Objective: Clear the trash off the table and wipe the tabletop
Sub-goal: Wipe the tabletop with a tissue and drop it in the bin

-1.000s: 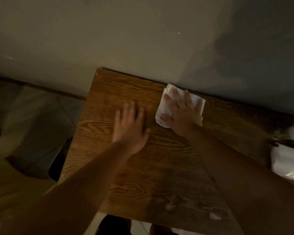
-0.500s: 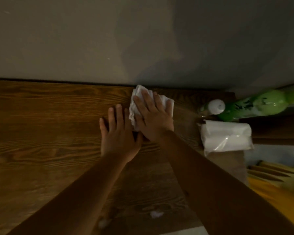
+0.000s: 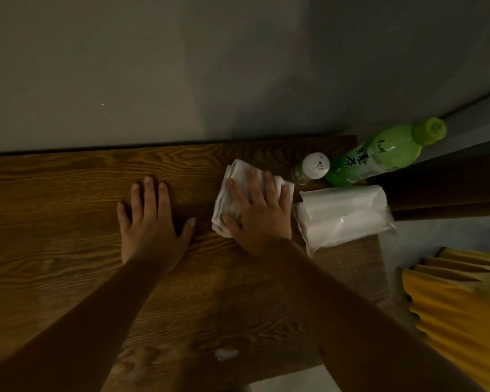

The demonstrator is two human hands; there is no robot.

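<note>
A folded white cloth (image 3: 231,193) lies on the dark wooden table (image 3: 68,193) near the wall. My right hand (image 3: 259,213) presses flat on the cloth, fingers spread across it. Left of it, my left hand (image 3: 150,222) rests flat and open on the bare wood, holding nothing. A small white smear (image 3: 225,353) sits on the wood near the table's front edge.
At the table's right end lie a clear pack of white tissues (image 3: 345,219), a small white-capped shaker (image 3: 311,168) and a green drink bottle (image 3: 379,155). A grey wall (image 3: 181,66) backs the table. Yellow fabric (image 3: 458,306) lies beyond the right edge.
My right hand has slid the cloth rightward along the wall side, up to the tissue pack. The left hand has followed to the right, and the two hands are now farther apart.
</note>
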